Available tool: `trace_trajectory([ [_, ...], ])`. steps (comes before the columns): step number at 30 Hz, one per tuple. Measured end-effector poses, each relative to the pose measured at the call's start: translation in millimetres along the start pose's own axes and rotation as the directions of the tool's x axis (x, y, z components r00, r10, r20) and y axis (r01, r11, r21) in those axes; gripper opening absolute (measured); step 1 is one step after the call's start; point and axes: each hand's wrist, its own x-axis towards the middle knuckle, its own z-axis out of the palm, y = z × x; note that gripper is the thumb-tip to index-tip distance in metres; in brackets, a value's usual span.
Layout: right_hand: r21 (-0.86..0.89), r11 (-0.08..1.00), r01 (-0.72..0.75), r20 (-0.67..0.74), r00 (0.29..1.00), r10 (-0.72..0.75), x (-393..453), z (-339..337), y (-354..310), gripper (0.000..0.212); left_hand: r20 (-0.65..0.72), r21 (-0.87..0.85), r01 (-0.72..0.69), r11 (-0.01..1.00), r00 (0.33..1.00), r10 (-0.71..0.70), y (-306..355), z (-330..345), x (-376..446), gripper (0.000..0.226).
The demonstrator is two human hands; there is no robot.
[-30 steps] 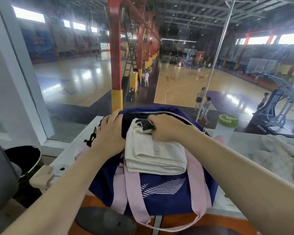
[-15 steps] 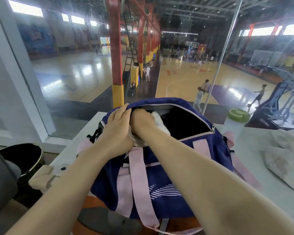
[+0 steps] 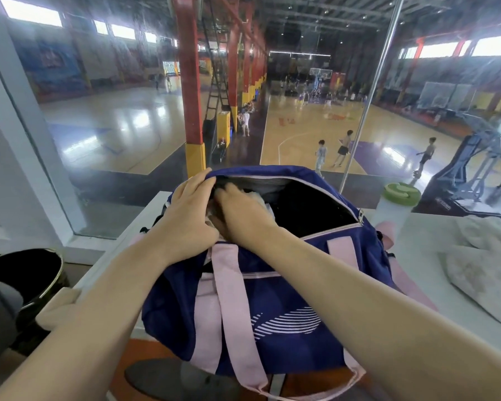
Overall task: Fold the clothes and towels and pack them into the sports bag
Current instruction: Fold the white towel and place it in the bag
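A navy sports bag (image 3: pixel 272 290) with pink straps stands unzipped on the white counter (image 3: pixel 417 256) in front of me. My left hand (image 3: pixel 188 206) grips the left end of the bag's opening and holds it wide. My right hand (image 3: pixel 240 212) reaches into the opening and presses on a folded white towel (image 3: pixel 262 202), of which only a corner shows. The fingers of my right hand are partly hidden inside the bag. More pale clothes or towels (image 3: pixel 486 256) lie crumpled on the counter at the right.
A bottle with a green lid (image 3: pixel 399 198) stands just behind the bag's right end. A black bin (image 3: pixel 26 270) sits on the floor at the left. Glass panes close off the far side of the counter. A dark stool seat (image 3: pixel 182 380) is below.
The folded white towel went from the top of the bag down into the opening. My right hand followed it inside, and my left hand shifted up to the opening's rim.
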Motion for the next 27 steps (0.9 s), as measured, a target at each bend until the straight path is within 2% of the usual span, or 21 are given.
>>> trace_trajectory([
  [2,0.109,0.988,0.113,0.064,0.991,-0.121,5.7,9.2,2.6,0.049,0.017,-0.02,0.004,1.0,1.0,-0.003,-1.8,-1.4,1.9,0.091],
  [5,0.138,0.983,0.123,0.219,0.964,-0.151,14.0,11.4,-4.0,0.063,0.017,-0.065,0.029,0.997,0.999,-0.028,-3.8,-2.0,3.4,0.092],
  [7,0.081,0.994,0.074,0.298,0.95,-0.095,16.9,13.2,-13.9,0.07,0.011,-0.087,0.039,0.995,0.999,-0.038,-1.7,0.0,4.2,0.092],
  [9,0.106,0.994,-0.015,0.36,0.933,-0.024,16.2,18.9,-25.9,0.072,-0.007,-0.097,0.037,0.995,0.999,-0.038,2.3,2.1,5.3,0.091],
  [11,0.277,0.957,-0.081,0.327,0.945,-0.015,13.0,34.9,-30.7,0.06,-0.027,-0.094,0.039,0.995,0.999,-0.042,5.7,2.8,6.9,0.088],
  [12,0.357,0.919,-0.169,0.301,0.952,0.058,10.4,36.4,-33.2,0.049,-0.033,-0.089,0.043,0.995,0.998,-0.047,7.0,1.9,7.6,0.086],
  [14,0.407,0.89,-0.208,0.32,0.945,0.074,15.4,32.7,-34.5,0.039,-0.034,-0.08,0.054,0.995,0.998,-0.057,8.5,-1.2,8.0,0.084],
  [16,0.415,0.876,-0.247,0.418,0.906,0.057,15.2,33.3,-27.1,0.051,-0.027,-0.068,0.051,0.996,0.998,-0.053,8.8,-3.7,7.7,0.084],
  [17,0.385,0.902,-0.194,0.43,0.903,0.011,16.3,23.7,-25.9,0.059,-0.02,-0.06,0.051,0.997,0.998,-0.053,8.9,-4.7,7.0,0.084],
  [19,0.441,0.891,-0.112,0.369,0.927,-0.066,12.0,8.9,-21.7,0.063,-0.005,-0.043,0.054,0.998,0.998,-0.055,8.8,-5.3,4.5,0.084],
  [21,0.509,0.858,-0.068,0.253,0.965,-0.074,5.1,5.6,-16.5,0.055,-0.001,-0.017,0.053,0.998,0.999,-0.053,9.0,-5.8,1.6,0.086],
  [25,0.268,0.958,-0.096,0.227,0.973,0.034,-13.7,-3.5,1.0,0.052,-0.021,0.129,0.069,0.989,0.998,-0.067,14.8,-6.8,-0.2,0.078],
  [27,0.264,0.953,-0.147,0.188,0.977,0.099,-30.2,-11.3,10.4,0.052,-0.032,0.18,0.065,0.982,0.998,-0.06,24.0,-4.4,-1.8,0.072],
])
